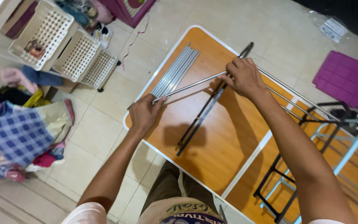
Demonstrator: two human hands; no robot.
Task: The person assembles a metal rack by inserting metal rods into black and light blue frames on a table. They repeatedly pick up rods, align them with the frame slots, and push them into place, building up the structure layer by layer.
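A thin silver metal rod point(189, 86) is held at both ends above the wooden surface point(233, 137). The fingers of the left hand point(144, 115) are closed around the rod's near end, and the fingers of the right hand point(243, 77) are pinched on its far end, so that the rod runs slantwise between the two hands.

Just beyond the left fingers, a bundle of similar silver rods point(175, 70) is laid side by side on the surface, and its near end is crossed by the held rod. Beneath the right fingers, a black metal bar point(206, 114) lies flat, stretched from under that hand back toward the person. Past the right wrist, a rack frame of black and pale blue tubing point(332, 141) rests on the surface.

Well off to the side of the left fingers, white perforated baskets point(63, 45) and a heap of clothes point(21, 128) are seen on the tiled floor point(100, 124).
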